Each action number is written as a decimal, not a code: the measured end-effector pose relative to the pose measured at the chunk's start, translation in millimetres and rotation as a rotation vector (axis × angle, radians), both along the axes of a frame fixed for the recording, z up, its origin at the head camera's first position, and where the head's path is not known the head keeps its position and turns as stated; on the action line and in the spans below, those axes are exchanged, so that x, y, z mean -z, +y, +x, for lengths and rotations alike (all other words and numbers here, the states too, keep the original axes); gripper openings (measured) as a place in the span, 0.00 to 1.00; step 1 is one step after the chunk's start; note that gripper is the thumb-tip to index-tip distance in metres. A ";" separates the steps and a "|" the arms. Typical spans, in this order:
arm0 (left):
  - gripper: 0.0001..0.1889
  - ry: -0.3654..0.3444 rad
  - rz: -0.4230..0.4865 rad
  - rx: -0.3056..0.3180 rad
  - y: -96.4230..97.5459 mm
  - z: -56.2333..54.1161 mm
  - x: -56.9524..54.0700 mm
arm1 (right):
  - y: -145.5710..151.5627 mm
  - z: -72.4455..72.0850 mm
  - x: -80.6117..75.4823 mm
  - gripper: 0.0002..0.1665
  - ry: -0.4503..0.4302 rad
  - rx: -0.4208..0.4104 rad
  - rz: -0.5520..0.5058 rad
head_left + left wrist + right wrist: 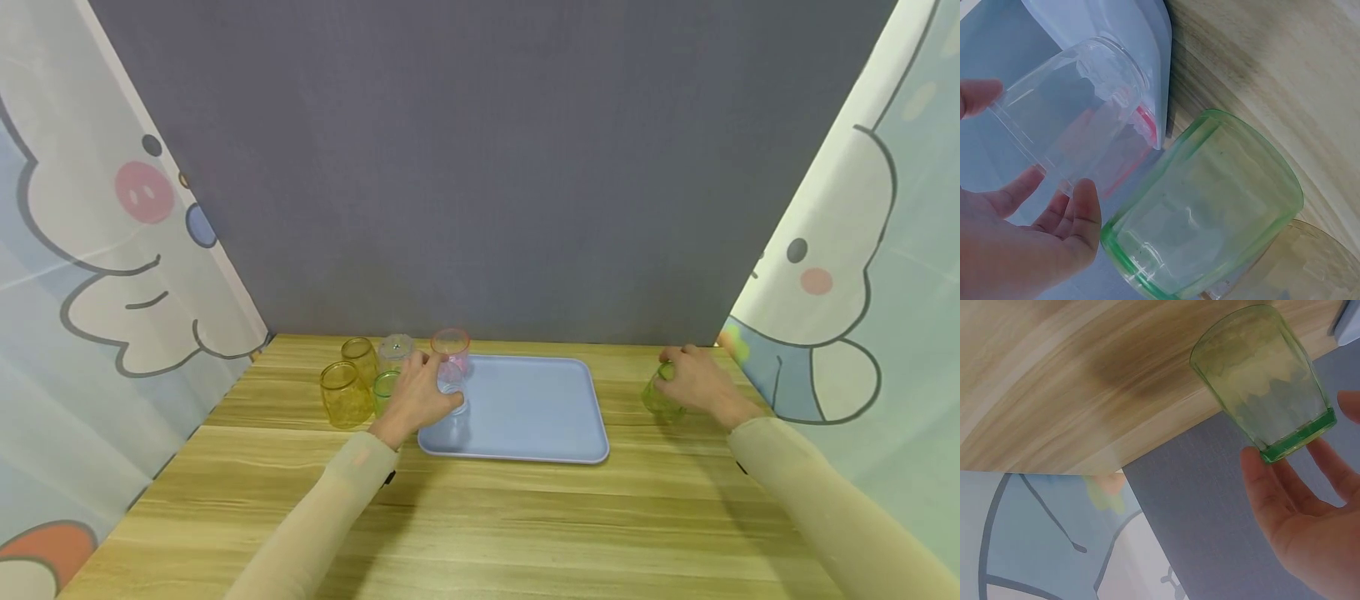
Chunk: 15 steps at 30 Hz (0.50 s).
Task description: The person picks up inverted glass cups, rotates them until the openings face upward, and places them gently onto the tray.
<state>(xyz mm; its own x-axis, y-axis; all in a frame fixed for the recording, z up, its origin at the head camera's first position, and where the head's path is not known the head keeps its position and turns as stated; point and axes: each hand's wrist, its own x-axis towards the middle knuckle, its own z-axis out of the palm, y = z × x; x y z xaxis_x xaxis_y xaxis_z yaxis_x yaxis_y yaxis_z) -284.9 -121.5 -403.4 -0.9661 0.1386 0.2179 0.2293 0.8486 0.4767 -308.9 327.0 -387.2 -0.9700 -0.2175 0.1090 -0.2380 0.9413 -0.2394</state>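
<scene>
One clear tumbler (pixel 1069 109) is pinched by the left hand (pixel 420 392) at the blue tray's (pixel 525 408) left end; the right hand (pixel 696 382) grips a green tumbler (pixel 1266 381) farther right. A careless leftward swing could topple another green glass (pixel 1210 200) close by.

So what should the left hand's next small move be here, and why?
Probably to ease the clear cup slightly right, further over the tray. The left hand holds it near the tray's left edge, with the pink cup close by, while the tray's surface stretches rightward. Whether the cup already rests on the tray, I can't tell.
</scene>
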 end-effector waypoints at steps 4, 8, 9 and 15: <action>0.37 0.012 -0.002 0.001 0.6 -0.7 0.0 | 1.5 0.4 -0.1 0.30 0.002 -0.006 -0.005; 0.37 0.013 -0.011 -0.005 0.8 -2.4 0.7 | 2.2 0.2 -1.2 0.30 -0.003 -0.008 -0.010; 0.37 0.014 -0.013 -0.006 0.9 -2.6 0.8 | 2.4 0.1 -1.6 0.30 -0.003 -0.009 -0.009; 0.37 0.014 -0.026 -0.008 1.8 -3.9 0.7 | 2.1 -0.4 -2.9 0.29 -0.007 -0.009 0.006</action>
<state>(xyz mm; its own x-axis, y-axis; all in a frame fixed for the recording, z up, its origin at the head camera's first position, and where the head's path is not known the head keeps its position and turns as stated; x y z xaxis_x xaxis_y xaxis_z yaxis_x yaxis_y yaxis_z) -288.9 -119.7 -404.1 -0.9642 0.1364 0.2275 0.2285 0.8627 0.4511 -309.3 329.0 -384.4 -0.9687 -0.2268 0.1006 -0.2447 0.9407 -0.2352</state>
